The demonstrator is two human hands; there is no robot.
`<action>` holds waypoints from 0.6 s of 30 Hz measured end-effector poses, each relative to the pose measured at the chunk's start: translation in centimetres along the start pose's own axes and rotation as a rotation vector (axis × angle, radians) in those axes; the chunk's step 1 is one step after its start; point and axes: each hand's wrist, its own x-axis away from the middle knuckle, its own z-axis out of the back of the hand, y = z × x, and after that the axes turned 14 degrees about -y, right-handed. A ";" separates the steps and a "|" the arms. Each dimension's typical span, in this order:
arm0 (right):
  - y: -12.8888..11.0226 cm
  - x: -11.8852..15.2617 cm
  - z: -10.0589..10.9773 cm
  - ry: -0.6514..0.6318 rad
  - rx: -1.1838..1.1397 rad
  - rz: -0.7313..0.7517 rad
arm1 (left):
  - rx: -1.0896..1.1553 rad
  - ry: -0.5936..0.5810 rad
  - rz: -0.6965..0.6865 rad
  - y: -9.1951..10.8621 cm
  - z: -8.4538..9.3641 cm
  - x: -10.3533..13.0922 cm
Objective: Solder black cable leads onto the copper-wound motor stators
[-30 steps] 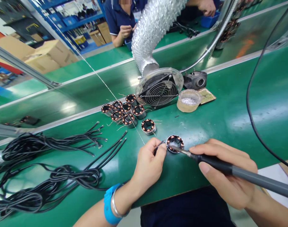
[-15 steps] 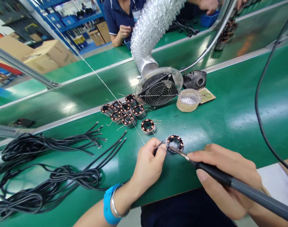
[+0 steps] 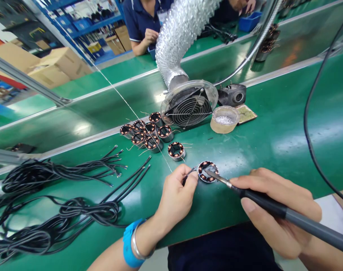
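Holding the soldering iron point(image 3: 266, 203) tight in the right hand point(image 3: 284, 214), tip at the stator point(image 3: 208, 164). Pinching black cable point(image 3: 190, 172) in left hand point(image 3: 177, 194), just beside it, near more stators point(image 3: 153, 143).

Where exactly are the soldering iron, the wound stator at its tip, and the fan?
Soldering iron point(image 3: 264, 202), head view: black section of its handle.
Wound stator point(image 3: 207, 164), head view: far side of its ring.
Fan point(image 3: 191, 112), head view: middle of its grille.

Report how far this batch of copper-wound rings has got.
Done: none I can make out. In hand: one ring, the right hand holding an iron over it, the left hand pinching dark wire beside it. Apparently left: eight others, some showing loose copper ends.
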 end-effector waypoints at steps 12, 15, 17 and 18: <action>5.7 -1.8 2.3 0.224 0.473 0.095 | 0.019 -0.002 -0.008 0.0 0.0 0.0; 9.4 -2.4 2.8 0.132 0.602 0.009 | 0.026 -0.002 -0.008 0.0 0.0 -0.1; 10.6 -2.5 2.8 0.039 0.590 -0.039 | 0.029 -0.002 -0.009 0.0 0.0 -0.1; 10.8 -2.6 2.7 0.027 0.568 -0.039 | 0.030 -0.002 -0.011 0.0 0.0 -0.1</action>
